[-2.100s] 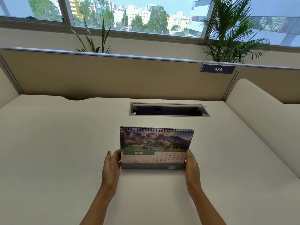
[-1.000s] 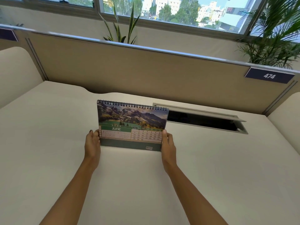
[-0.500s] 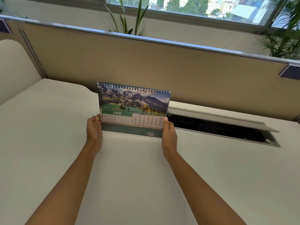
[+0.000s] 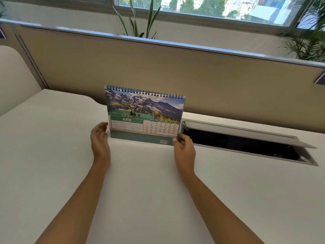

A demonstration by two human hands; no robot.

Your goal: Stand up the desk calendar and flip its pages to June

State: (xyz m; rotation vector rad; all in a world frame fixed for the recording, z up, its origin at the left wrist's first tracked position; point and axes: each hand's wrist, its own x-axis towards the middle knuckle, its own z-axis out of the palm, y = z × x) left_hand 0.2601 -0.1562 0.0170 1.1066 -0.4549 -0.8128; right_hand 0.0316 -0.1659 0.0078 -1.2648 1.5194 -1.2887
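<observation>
The spiral-bound desk calendar [image 4: 144, 115] stands upright on the white desk [image 4: 140, 182], showing a mountain photo and the JUNE page. My left hand [image 4: 99, 138] hovers just off its lower left corner, fingers apart, touching nothing. My right hand [image 4: 184, 147] sits at the lower right corner, thumb and fingertips at the calendar's base edge; whether it still grips is unclear.
An open cable hatch [image 4: 246, 143] with a raised lid lies in the desk right of the calendar. A beige partition [image 4: 175, 71] runs behind, with plants [image 4: 139, 20] and windows beyond. A padded divider [image 4: 14, 76] rises at the left.
My left hand has come off the calendar's left edge and opened. The calendar has come to rest further back on the desk, next to the hatch. My head view has shifted left.
</observation>
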